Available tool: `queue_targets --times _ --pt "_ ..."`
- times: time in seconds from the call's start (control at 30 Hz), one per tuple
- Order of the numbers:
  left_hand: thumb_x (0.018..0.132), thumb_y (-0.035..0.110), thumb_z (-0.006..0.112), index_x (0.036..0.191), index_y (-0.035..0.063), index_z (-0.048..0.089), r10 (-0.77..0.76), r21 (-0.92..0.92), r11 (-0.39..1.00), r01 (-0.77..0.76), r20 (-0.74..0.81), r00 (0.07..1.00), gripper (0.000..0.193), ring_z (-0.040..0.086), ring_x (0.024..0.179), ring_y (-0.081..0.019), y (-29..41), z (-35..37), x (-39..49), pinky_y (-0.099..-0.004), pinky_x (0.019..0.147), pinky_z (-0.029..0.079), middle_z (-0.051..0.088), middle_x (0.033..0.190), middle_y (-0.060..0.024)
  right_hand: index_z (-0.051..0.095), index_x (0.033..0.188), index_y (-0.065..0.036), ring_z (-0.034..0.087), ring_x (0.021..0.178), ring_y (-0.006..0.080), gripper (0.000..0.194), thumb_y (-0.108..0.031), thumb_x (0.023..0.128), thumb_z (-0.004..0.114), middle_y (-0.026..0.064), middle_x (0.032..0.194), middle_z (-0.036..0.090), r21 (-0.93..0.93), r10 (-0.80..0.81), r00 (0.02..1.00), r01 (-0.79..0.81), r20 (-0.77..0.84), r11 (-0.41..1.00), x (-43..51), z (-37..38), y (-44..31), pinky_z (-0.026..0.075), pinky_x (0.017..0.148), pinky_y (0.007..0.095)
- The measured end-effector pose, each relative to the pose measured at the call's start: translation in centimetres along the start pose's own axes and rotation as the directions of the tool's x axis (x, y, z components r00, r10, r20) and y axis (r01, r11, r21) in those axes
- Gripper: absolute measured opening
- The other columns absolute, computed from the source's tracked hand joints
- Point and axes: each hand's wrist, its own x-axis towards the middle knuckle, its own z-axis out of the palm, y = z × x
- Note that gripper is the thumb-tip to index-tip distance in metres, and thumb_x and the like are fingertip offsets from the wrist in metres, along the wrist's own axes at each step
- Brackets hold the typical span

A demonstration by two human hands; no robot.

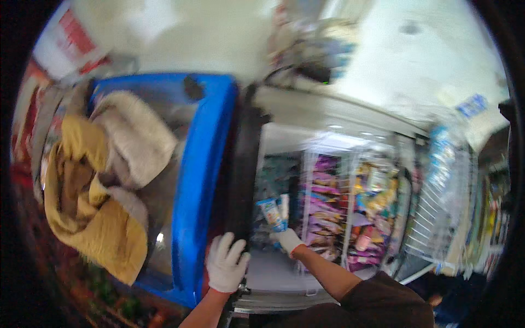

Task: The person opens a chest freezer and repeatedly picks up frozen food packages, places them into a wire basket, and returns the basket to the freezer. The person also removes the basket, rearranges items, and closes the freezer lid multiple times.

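Note:
My right hand (288,242), in a white knit glove, grips a couple of blue-and-white wrapped packets (271,214), which look like frozen treats. It is over the inside of an open chest freezer (279,272), left of stacked purple packets (326,209). My left hand (227,263), also white-gloved, has its fingers spread and nothing visible in it. It is at the freezer's dark left edge (240,197), beside a blue-framed freezer (192,180); motion blur hides whether it presses on the edge.
White wire dividers (348,213) separate the purple packets from mixed colourful packets (375,188). A yellow-and-beige cloth (110,221) lies over the blue-framed freezer's glass top. Right of the open freezer is a white wire rack (430,221) with blue-and-white packages (441,164).

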Motion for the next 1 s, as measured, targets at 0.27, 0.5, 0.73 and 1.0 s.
queue_targets --times 0.27,0.5,0.73,1.0 --pt "0.075 0.011 0.079 0.118 0.0075 0.065 -0.055 0.057 0.997 0.058 -0.049 0.997 0.046 0.049 0.129 -0.048 -0.2 1.1 -1.7 -0.054 0.106 0.043 0.05 0.147 -0.023 0.069 0.105 -0.001 0.07 0.082 0.0278 0.044 -0.041 0.087 0.073 0.0181 0.088 0.072 -0.438 -0.571 0.809 0.468 -0.138 0.768 -26.8 -12.2 -9.5 0.055 0.076 0.0409" --pt "0.089 0.021 0.074 0.126 0.0035 0.064 0.033 0.115 0.993 -0.029 -0.034 0.999 0.042 0.05 0.132 -0.046 1.6 -2.7 -1.6 -0.0487 0.109 0.045 0.047 0.15 -0.0272 0.074 0.092 -0.003 0.07 0.071 0.0353 0.04 -0.042 0.087 0.074 0.0217 0.077 0.07 -0.8 -0.698 0.404 -0.183 -0.591 0.572 -51.0 -27.7 -12.6 0.055 0.069 0.0444" --pt "0.088 0.021 0.074 0.124 0.006 0.066 0.057 0.076 0.995 -0.057 0.008 0.998 0.04 0.051 0.132 -0.0446 2.2 -0.9 -1.1 -0.0479 0.107 0.047 0.046 0.153 -0.0226 0.073 0.096 -0.004 0.071 0.083 0.0377 0.036 -0.037 0.085 0.065 0.0209 0.091 0.073 -0.737 -0.416 0.609 -0.537 -0.675 0.41 -47.3 -49.6 -9.6 0.055 0.075 0.0463" --pt "0.089 0.021 0.074 0.124 0.007 0.068 -0.008 0.198 0.98 0.005 0.016 1.0 0.037 0.053 0.131 -0.042 2.1 -1.3 -1.1 -0.0457 0.105 0.049 0.045 0.154 -0.0201 0.071 0.093 -0.002 0.062 0.062 0.0258 0.033 -0.035 0.088 0.068 0.0129 0.08 0.071 -0.792 -0.032 0.82 -0.542 -0.572 0.281 -30.0 -62.2 -12.8 0.05 0.06 0.0447"
